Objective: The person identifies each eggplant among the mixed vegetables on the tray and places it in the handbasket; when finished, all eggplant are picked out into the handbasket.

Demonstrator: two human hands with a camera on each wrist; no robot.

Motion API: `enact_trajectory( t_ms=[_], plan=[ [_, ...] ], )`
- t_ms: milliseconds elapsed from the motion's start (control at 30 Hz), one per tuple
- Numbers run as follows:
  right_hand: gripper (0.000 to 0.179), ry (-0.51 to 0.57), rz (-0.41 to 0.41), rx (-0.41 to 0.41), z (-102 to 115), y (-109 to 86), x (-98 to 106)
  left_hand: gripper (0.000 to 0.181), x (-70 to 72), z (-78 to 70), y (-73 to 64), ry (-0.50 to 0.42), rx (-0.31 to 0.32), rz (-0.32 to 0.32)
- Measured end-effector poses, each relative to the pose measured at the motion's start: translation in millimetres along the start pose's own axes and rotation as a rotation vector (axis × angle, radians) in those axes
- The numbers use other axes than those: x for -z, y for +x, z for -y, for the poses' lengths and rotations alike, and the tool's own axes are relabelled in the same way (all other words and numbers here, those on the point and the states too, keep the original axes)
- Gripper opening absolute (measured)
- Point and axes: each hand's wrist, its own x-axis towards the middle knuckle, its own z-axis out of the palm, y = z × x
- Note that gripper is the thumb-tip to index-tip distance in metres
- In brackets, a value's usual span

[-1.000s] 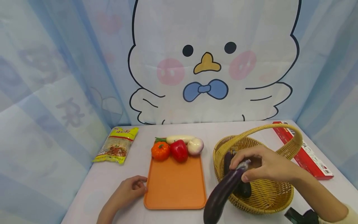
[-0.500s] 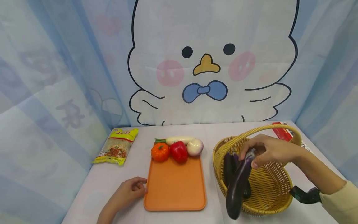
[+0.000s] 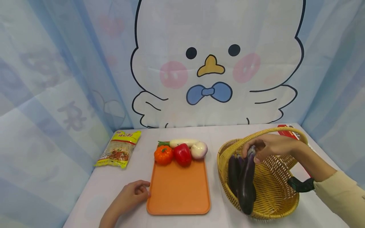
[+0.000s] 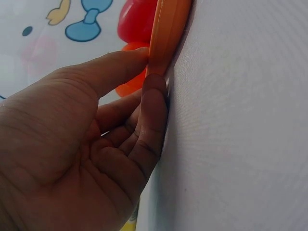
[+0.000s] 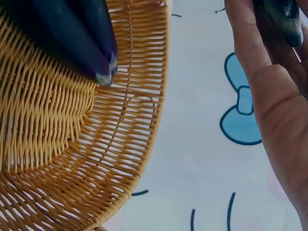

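My right hand [image 3: 266, 147] grips a long dark eggplant [image 3: 247, 185] by its stem end, and the eggplant hangs down over the wicker basket [image 3: 275, 205]. Its pale tip [image 5: 291, 31] shows in the hand in the right wrist view. Under it, more eggplants [image 3: 233, 174] lie along the basket's left side, partly covered by the held one. At the left edge of an orange tray [image 3: 178, 190], my left hand [image 3: 132, 194] pinches the rim. The left wrist view has the thumb on one side of the tray's edge [image 4: 168, 38] and a finger on the other.
At the tray's far end lie an orange pumpkin [image 3: 163, 154], a red bell pepper [image 3: 182, 154], a white radish [image 3: 183, 142] and a round purple-white vegetable [image 3: 199, 149]. A yellow food packet [image 3: 119, 148] lies at left. The basket's tall handle [image 3: 302, 134] arches near my right arm, before a red box [image 3: 288, 133].
My right hand has moved right and back with the eggplant, from beside the basket's front left to over its inside, and the eggplant now hangs steeper. The left hand stays put.
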Motion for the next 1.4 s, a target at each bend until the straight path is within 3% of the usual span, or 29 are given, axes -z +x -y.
enact_trajectory(
  t_ms=[133, 233, 433, 700, 1033, 1400],
  plan=[
    [0.024, -0.075, -0.035, -0.08, -5, 4.6, 3, 0.042, 0.2, -0.6, 0.1, 0.002, 0.005, 0.0],
    [0.025, -0.056, -0.007, -0.089, -10, 8.8, 6, 0.042, -0.1, 0.2, 0.7, 0.006, 0.001, 0.0],
    [0.025, 0.087, 0.099, 0.036, -22, 19.7, 15, 0.044, 0.3, 0.9, 0.8, 0.004, 0.008, 0.004],
    [0.024, 0.06, 0.134, 0.074, -34, 29.8, 22, 0.045, 0.3, 2.0, 0.4, 0.001, 0.011, 0.006],
    [0.026, 0.097, 0.187, 0.026, -49, 40.4, 24, 0.046, 0.6, 2.6, 1.6, -0.007, 0.049, 0.009],
    [0.029, 0.153, 0.201, -0.03, -62, 48.0, 24, 0.046, 0.2, 3.6, 1.5, -0.012, 0.039, 0.006]
  ],
)
